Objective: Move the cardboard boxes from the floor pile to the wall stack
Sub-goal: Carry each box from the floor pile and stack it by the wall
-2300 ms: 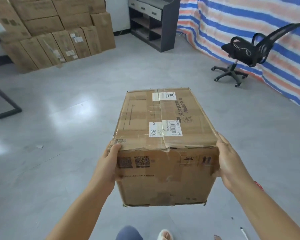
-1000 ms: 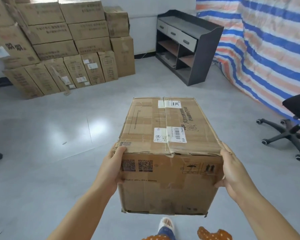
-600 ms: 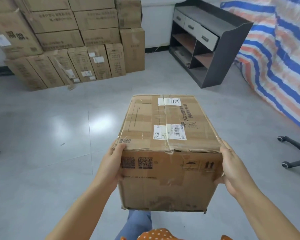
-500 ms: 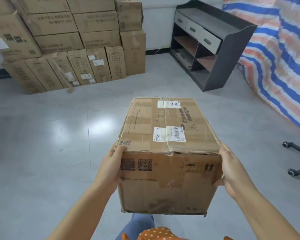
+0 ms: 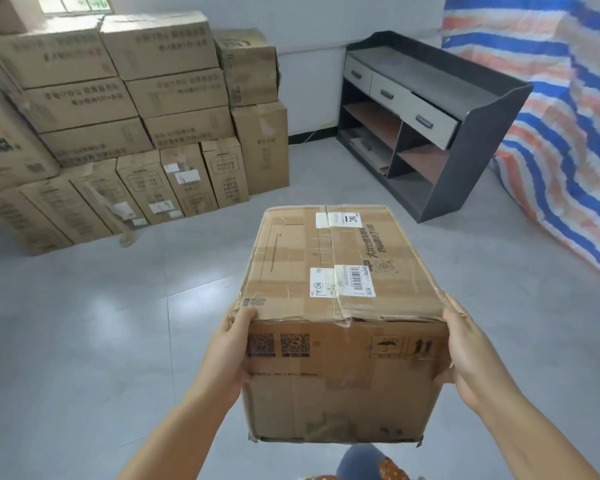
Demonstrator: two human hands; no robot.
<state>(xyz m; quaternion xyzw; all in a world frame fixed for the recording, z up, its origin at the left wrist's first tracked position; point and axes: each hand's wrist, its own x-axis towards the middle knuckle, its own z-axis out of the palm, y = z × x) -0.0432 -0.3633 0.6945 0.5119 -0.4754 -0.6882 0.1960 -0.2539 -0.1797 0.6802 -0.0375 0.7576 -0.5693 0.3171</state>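
Taped brown cardboard box, white barcode labels on top, creased near edge, held off floor betw. left hand and right hand, fingers probably curled round its sides. Brown wall stack of cartons closer than 0.5 s ago.

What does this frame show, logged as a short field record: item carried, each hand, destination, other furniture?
carried item: cardboard box, taped, labels on top, held off the floor
left hand: left hand grips the box's near left corner
right hand: right hand grips the box's near right corner
destination: wall stack of boxes ahead to the left, not yet reached
furniture: dark shelf unit with drawers by the wall
right side: striped tarp
floor: grey tiles
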